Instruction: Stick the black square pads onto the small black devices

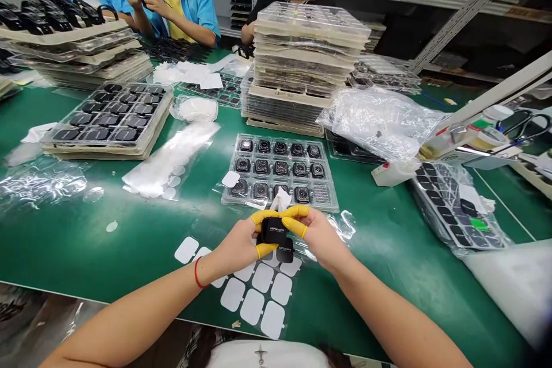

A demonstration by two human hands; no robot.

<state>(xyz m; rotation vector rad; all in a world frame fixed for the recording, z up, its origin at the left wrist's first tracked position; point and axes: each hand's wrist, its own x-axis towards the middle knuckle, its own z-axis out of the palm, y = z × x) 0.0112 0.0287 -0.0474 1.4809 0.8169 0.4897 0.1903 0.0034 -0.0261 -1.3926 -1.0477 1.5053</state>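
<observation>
My left hand grips a black, square smartwatch body printed with "HiFuture" at its left side. On its upper right edge, the fingers of my right hand are closed. Yellow finger cots cover several fingertips of both hands. Just below hangs or lies a second black square piece with the same lettering; how it is held is hidden. A crumpled white wipe rises behind my fingertips. Under my hands lies a clear sheet of white rounded-square stickers. Beyond is a clear tray of watch bodies.
A tall stack of trays stands behind the watch tray. More tray stacks stand at left. At right are bubble wrap, a lamp arm and a bagged tray. Several people sit across the green table.
</observation>
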